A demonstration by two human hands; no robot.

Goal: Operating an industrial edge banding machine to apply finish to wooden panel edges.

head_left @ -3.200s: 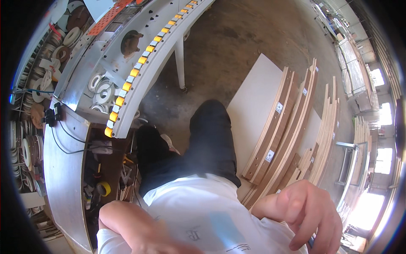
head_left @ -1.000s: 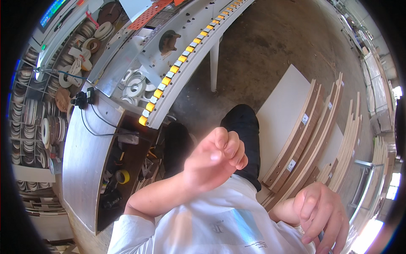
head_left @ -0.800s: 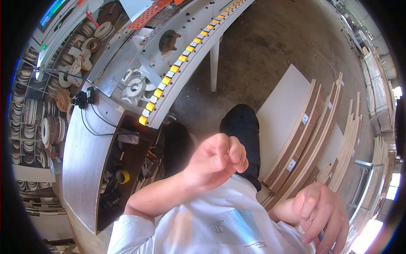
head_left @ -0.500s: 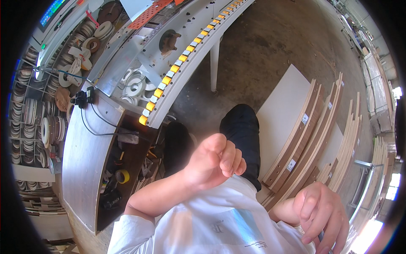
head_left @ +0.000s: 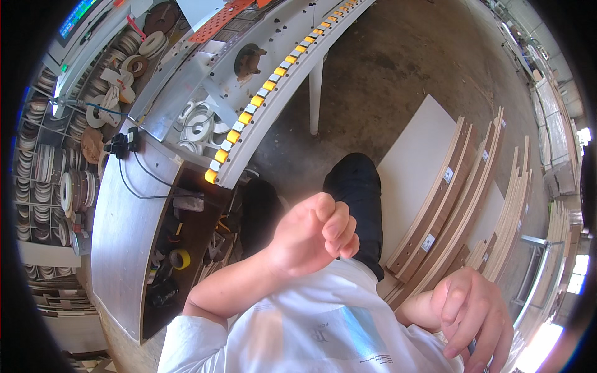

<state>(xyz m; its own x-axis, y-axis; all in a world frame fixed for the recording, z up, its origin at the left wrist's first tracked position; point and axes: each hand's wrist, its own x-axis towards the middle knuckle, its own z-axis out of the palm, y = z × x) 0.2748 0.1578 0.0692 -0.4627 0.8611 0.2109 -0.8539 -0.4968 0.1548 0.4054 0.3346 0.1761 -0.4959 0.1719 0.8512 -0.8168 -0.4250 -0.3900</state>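
In front of my chest, my left hand (head_left: 314, 235) is raised with its fingers curled tightly into the palm. Whatever it may hold is hidden by the fingers. My right hand (head_left: 469, 314) sits lower at the right, bent inward, its fingers closed round a thin, dark, shiny object (head_left: 472, 345) that shows only as a sliver. Its kind cannot be made out. Neither hand touches the machine or the boards.
A grey machine with a row of yellow rollers (head_left: 245, 117) runs ahead, next to a wooden cabinet (head_left: 127, 248) holding a yellow tape roll (head_left: 180, 258). Banding rolls (head_left: 69, 191) fill racks at left. Long brown boards (head_left: 438, 193) lie stacked at right beside a pale panel (head_left: 413, 143).
My left hand has shifted slightly left and turned a little at the wrist, its fingers still curled. My right hand has not visibly moved.
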